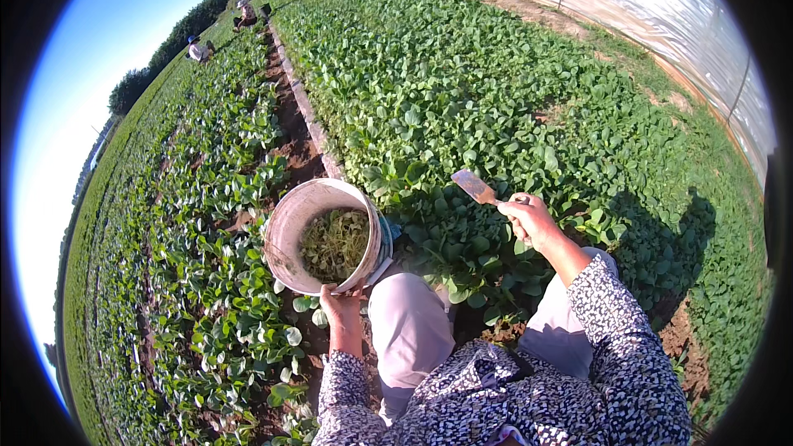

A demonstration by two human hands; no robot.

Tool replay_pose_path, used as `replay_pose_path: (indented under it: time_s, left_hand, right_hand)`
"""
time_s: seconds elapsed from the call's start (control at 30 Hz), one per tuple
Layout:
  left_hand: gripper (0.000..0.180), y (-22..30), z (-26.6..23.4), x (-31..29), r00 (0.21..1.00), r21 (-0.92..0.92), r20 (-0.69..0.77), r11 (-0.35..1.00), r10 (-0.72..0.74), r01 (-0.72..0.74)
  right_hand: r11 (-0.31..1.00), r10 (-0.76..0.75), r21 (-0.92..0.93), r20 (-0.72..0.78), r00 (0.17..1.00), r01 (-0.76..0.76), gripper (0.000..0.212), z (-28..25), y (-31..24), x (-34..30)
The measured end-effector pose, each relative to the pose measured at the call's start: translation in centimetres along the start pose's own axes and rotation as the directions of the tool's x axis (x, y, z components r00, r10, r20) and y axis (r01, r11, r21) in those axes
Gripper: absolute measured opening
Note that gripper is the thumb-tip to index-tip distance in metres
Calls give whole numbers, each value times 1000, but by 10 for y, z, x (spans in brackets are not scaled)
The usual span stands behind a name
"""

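Nearest, a left knee in pale trousers (410,314) sits just beside a round whitish plastic bucket (285,235); the left hand (342,307) is curled on its near rim, and limp green plants (334,244) lie inside. The right hand (530,220), fingers wrapped round its handle, holds a flat, rust-stained metal scraper (474,186) above broad-leaved green crops (496,107). Beyond, two distant people (246,15) crouch left of a translucent plastic-covered tunnel (702,33).

outdoor vegetable field (190,223) | leafy green crops (496,91) | plastic-sheeted tunnel (652,16) | open sky (91,41)
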State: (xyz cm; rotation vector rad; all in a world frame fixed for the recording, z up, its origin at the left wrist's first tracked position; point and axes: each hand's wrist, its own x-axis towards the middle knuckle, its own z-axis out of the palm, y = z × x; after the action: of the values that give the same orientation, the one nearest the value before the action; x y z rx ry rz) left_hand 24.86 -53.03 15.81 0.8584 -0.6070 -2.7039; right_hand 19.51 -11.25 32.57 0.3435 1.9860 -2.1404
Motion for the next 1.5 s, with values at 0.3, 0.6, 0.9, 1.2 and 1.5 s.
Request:
replay_pose_path:
  time_s: [0.3, 0.6, 0.9, 1.2, 1.5]
  left_hand:
    - [39, 8, 74, 88, 995, 58, 96, 998, 30, -36]
    - [53, -21, 114, 193, 998, 293, -47, 954, -47, 59]
    - [14, -132, 123, 140, 1000, 473, -3, 881, -12, 12]
    - [17, -216, 206, 133, 886, 641, 413, 759, -210, -118]
    - [22, -300, 186, 64, 349, 881, 404, 257, -846, -397]
  right_hand:
    - [995, 82, -49, -68, 994, -85, 26, -38, -4, -23]
    - [986, 134, -80, -148, 980, -147, 26, -49, -5, -49]
    - [994, 98, -25, -190, 977, -105, 25, -72, 9, -74]
    - [996, 35, -61, -328, 944, -58, 27, -101, 20, -105]
    - [950, 214, -156, -307, 927, -271, 26, -90, 21, -129]
